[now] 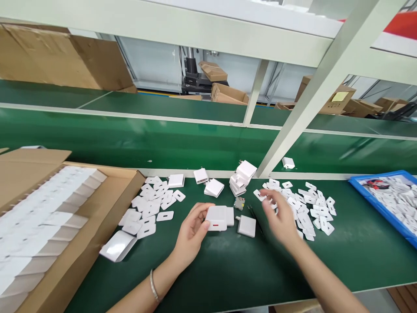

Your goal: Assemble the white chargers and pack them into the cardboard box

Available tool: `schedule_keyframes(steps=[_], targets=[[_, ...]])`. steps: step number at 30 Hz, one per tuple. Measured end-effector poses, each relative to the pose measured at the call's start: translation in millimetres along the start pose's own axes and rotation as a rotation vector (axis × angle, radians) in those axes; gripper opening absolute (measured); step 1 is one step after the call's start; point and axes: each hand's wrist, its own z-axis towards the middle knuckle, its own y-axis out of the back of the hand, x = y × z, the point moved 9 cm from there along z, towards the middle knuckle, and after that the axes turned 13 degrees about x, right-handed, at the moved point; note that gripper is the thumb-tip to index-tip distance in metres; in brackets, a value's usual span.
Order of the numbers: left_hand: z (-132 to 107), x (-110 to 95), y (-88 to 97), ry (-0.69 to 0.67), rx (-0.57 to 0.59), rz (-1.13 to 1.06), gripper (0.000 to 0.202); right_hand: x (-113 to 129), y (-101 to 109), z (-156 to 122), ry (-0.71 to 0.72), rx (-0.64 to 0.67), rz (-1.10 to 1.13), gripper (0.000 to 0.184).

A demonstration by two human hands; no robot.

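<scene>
My left hand pinches a white charger block with a small red slot. Another white piece shows against its right side; I cannot tell whether it is joined. My right hand is slightly blurred, thumb and fingers apart. Its fingertips are close to a small white slotted plate, at the left edge of a plate pile. Between the hands lie a white charger with prongs, dark tweezers and a small circuit board.
An open carton with rows of white pieces stands at left, beside more white plates and a curved white sleeve. Several chargers sit along the bench's back ledge. A blue tray is at right; a slanted post rises behind.
</scene>
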Motion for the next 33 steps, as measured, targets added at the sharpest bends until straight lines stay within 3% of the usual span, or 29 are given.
schedule_keyframes(steps=[3,5,7,10,14,18,21,24,27,30,33], targets=[[3,6,14.7,0.047,-0.083,-0.004,0.037,-101,69,42,-0.342,-0.301,-0.282,0.044],[5,12,20.6,0.079,-0.11,-0.014,0.037,-157,98,71,-0.475,-0.373,-0.297,0.059],[7,19,23.6,0.112,-0.124,-0.019,0.039,-197,117,93,-0.569,-0.398,-0.278,0.069],[8,26,26.8,0.154,-0.155,-0.02,0.045,-229,133,107,-0.673,-0.419,-0.229,0.062],[8,31,28.8,0.205,-0.196,-0.045,0.055,-238,144,105,-0.732,-0.469,-0.168,0.047],[5,35,26.2,0.294,-0.225,-0.17,0.065,-218,133,72,-0.692,-0.518,-0.086,0.052],[4,35,19.4,0.322,-0.211,-0.278,0.069,-172,104,23,-0.55,-0.471,-0.026,0.054],[4,30,10.3,0.301,-0.165,-0.329,0.067,-88,49,-15,-0.155,-0.147,-0.015,0.046],[3,23,0.1,0.251,-0.102,-0.343,0.063,-17,-4,-46,0.088,0.111,-0.13,0.042],[2,17,-8.7,0.182,-0.048,-0.342,0.058,17,-35,-56,0.221,0.23,-0.239,0.048],[0,11,-13.1,0.092,-0.029,-0.335,0.053,33,-40,-54,0.255,0.212,-0.27,0.05]])
